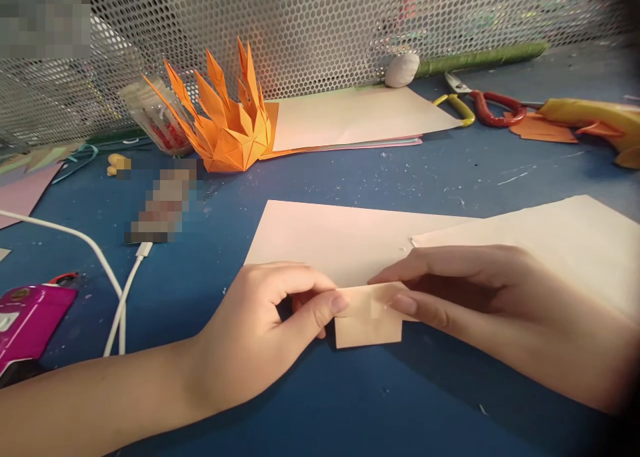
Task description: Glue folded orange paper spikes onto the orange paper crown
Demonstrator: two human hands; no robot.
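Note:
A small cream piece of paper [369, 327], apparently folded, is held up between both hands near the front of the blue table. My left hand [280, 323] pinches its upper left corner, thumb in front and fingers behind. At the right end, my right hand [465, 303] grips the same paper with the thumb across its face; the fingertips behind are partly hidden. Under and beyond the hands lies a large pale sheet [320, 237], overlapped at the right by another white sheet [560, 237].
An orange folded-paper model [235, 130] stands at the back, beside a jar [155, 117] and stacked sheets [350, 117]. Scissors [500, 107] and a yellow glue gun [590, 120] lie back right. White cables [123, 297] and a magenta case [37, 317] are at left.

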